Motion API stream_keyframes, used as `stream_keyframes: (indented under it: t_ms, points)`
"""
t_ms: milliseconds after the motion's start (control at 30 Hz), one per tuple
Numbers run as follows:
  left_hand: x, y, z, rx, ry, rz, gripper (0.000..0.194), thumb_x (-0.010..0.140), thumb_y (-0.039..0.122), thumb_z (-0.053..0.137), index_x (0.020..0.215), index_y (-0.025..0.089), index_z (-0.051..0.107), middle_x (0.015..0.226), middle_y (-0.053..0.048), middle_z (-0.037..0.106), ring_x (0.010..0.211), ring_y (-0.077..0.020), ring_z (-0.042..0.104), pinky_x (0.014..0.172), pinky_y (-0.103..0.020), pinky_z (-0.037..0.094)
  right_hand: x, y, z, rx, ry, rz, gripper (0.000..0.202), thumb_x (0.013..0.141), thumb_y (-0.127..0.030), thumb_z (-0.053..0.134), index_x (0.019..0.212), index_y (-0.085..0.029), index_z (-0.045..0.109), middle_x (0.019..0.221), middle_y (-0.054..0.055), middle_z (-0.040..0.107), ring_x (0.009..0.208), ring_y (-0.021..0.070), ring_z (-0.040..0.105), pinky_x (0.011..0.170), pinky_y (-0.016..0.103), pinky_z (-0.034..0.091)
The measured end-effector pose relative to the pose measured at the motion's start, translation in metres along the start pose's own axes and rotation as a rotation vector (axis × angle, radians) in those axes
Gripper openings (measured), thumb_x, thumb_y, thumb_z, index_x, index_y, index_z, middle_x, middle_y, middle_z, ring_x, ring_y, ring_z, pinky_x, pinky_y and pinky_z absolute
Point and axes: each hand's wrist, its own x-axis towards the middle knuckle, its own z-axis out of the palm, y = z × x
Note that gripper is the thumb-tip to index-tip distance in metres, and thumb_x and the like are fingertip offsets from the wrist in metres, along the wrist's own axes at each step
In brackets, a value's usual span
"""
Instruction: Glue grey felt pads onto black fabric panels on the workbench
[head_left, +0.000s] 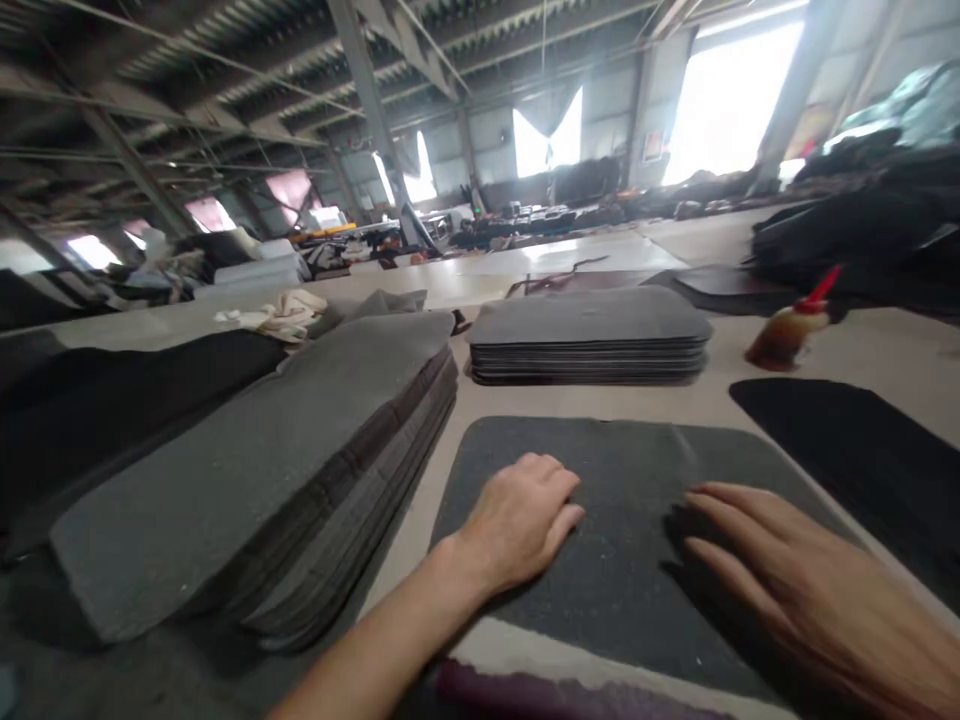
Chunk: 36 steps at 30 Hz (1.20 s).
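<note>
A dark grey sheet (600,590) with rounded corners lies flat in front of me. On its left part rests my left hand (525,515), palm down, the fingers loosely bent over the surface and holding nothing. My right hand (787,560) is over the sheet's right side, fingers stretched out and casting a shadow; whether they touch it I cannot tell. Just beyond the sheet is a neat stack of grey pieces (589,330). A taller, longer stack of grey sheets (300,420) stands to the left of my left hand.
A bottle with a red nozzle (784,335) and amber contents stands tilted in view at the right. Below it lies a black piece (862,450). Pale cloth (281,315) sits behind the left stack. Dark material (862,240) is heaped at the back right.
</note>
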Motion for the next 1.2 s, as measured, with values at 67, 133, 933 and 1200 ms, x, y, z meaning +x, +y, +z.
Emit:
stream_keyframes:
  t_ms: [67, 133, 933, 1200]
  points:
    - [0.015, 0.009, 0.014, -0.031, -0.076, 0.136, 0.040, 0.095, 0.046, 0.063, 0.129, 0.024, 0.059, 0.133, -0.003, 0.066, 0.125, -0.0231, 0.058, 0.110, -0.037, 0.047, 0.008, -0.018, 0.016, -0.050, -0.030, -0.167, 0.050, 0.103, -0.054, 0.041, 0.140, -0.025, 0.060, 0.145, 0.006, 0.058, 0.128, 0.0319, 0.058, 0.104, 0.048, 0.056]
    - [0.021, 0.012, 0.028, -0.048, -0.108, 0.175, 0.055, 0.096, 0.054, 0.059, 0.141, 0.023, 0.052, 0.148, -0.006, 0.057, 0.139, -0.0278, 0.048, 0.118, -0.049, 0.039, 0.014, -0.029, 0.030, -0.105, -0.066, -0.260, 0.054, 0.105, -0.050, 0.040, 0.147, -0.018, 0.053, 0.151, 0.009, 0.051, 0.136, 0.0310, 0.052, 0.108, 0.050, 0.053]
    - [0.013, -0.054, 0.015, 0.278, 0.070, -0.336, 0.043, 0.100, 0.024, 0.043, 0.130, 0.001, 0.063, 0.146, -0.024, 0.055, 0.143, -0.0436, 0.041, 0.117, -0.062, 0.034, -0.041, 0.053, -0.014, -0.301, 0.002, 0.110, 0.056, 0.104, -0.052, 0.036, 0.133, -0.013, 0.064, 0.142, 0.016, 0.059, 0.138, 0.0369, 0.048, 0.115, 0.060, 0.042]
    - [0.083, 0.008, 0.020, 0.077, -0.045, 0.191, 0.022, 0.101, 0.026, 0.050, 0.114, 0.022, 0.068, 0.121, -0.004, 0.070, 0.117, -0.0187, 0.061, 0.106, -0.031, 0.049, 0.064, 0.017, -0.039, 0.039, -0.065, -0.091, 0.033, 0.100, -0.028, 0.046, 0.123, -0.018, 0.068, 0.127, 0.012, 0.067, 0.122, 0.0268, 0.060, 0.105, 0.041, 0.052]
